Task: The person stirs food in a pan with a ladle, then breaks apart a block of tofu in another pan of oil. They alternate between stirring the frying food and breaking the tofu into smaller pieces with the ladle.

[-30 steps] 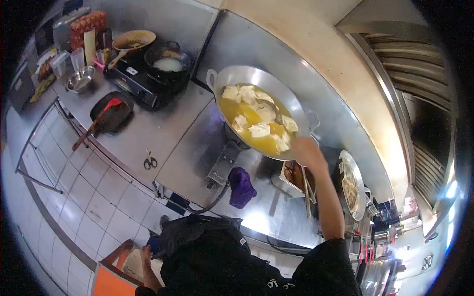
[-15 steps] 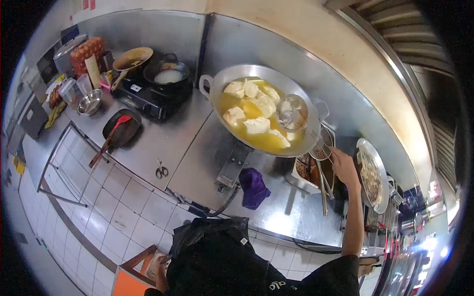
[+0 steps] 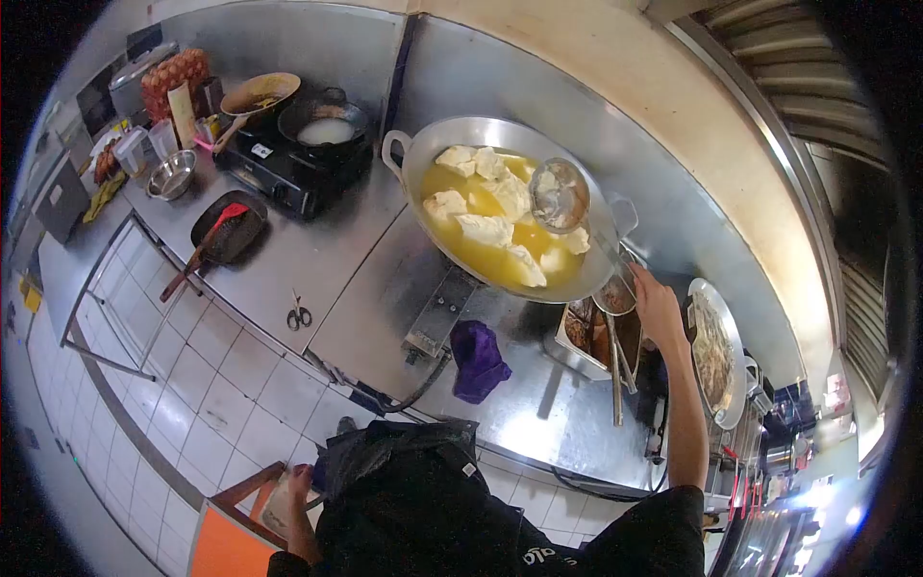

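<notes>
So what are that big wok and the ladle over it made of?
The wok looks like brushed aluminium or steel: dull silver-grey wall with soft glare. The ladle seems to be polished steel, since its bowl gives a brighter, mirror-like shine.

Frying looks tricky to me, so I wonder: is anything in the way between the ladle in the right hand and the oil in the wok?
Nothing visible. The right hand seems to hold the ladle just over the wok. Only white pieces float in the oil below it.
</notes>
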Available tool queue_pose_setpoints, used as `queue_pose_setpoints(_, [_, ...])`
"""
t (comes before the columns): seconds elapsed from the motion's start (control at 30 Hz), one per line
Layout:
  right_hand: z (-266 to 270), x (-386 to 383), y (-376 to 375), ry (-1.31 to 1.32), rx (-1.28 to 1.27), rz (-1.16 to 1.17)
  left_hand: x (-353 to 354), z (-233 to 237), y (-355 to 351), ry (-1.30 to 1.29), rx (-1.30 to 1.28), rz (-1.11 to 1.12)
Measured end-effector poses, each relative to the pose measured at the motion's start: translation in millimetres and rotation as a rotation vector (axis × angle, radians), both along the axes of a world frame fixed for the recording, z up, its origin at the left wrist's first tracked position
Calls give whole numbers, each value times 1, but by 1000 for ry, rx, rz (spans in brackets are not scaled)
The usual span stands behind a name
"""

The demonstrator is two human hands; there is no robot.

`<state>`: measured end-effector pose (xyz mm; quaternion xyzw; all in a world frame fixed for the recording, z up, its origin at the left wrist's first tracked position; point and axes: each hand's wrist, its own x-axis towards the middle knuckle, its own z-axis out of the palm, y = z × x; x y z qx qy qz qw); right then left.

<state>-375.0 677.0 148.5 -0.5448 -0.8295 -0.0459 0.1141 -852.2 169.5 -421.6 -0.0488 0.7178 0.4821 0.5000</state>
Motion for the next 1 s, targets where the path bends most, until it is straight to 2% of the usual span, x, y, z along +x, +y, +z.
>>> queue_pose_setpoints(0.07, [5, -3, 7, -14, -6, 37, 16, -55, -28, 98, 167, -90])
queue_pose_setpoints(0.1, [8, -3, 10, -7, -36, 106, 25, -55, -30, 149, 250, -136])
queue_pose_setpoints(0.13, [10, -3, 13, -1, -66, 173, 30, -53, -36, 192, 181, -220])
queue_pose_setpoints(0.17, [15, -4, 18, -9, -66, 180, 37, -52, -40, 185, 182, -211])
queue_pose_setpoints(0.23, [22, -5, 25, -23, -278, 200, 51, -58, -60, 442, 48, -326])
queue_pose_setpoints(0.27, [23, -7, 28, -32, -278, 204, 59, -73, -70, 248, -100, -238])
queue_pose_setpoints(0.37, [26, -17, 36, 54, -406, 167, 72, -46, -79, 232, -88, -207])
queue_pose_setpoints(0.43, [33, -30, 43, -165, -378, 225, 80, -47, -73, 246, -125, -172])
queue_pose_setpoints(0.5, [29, -38, 56, -197, -333, 298, 80, -43, -74, 261, -170, -137])
queue_pose_setpoints(0.53, [28, -44, 61, -228, -287, 364, 76, -42, -72, 184, -107, -117])
queue_pose_setpoints(0.57, [27, -51, 66, -228, -288, 372, 73, -41, -69, 107, -45, -94])
queue_pose_setpoints(0.67, [28, -87, 65, -344, -293, 309, 65, -7, -54, 131, 18, -106])
queue_pose_setpoints(0.7, [21, -93, 69, -420, -234, 288, 63, -28, -62, 130, 10, -103])
queue_pose_setpoints(0.73, [15, -98, 69, -493, -176, 266, 56, -66, -73, -4, 27, -32])
queue_pose_setpoints(0.8, [13, -117, 55, -570, -142, 270, 43, -78, -81, -126, 47, 35])
queue_pose_setpoints(0.87, [2, -134, 42, -694, -25, 318, 50, -62, -81, 317, 95, -223])
queue_pose_setpoints(0.93, [-20, -146, 28, -729, 48, 349, 61, 18, -59, 42, -192, -52])
queue_pose_setpoints(0.97, [-29, -153, 16, -744, 74, 339, 55, 19, -60, 52, -188, -66])
queue_pose_setpoints(1.0, [-34, -156, 7, -760, 99, 328, 55, -9, -82, 0, 39, 10])
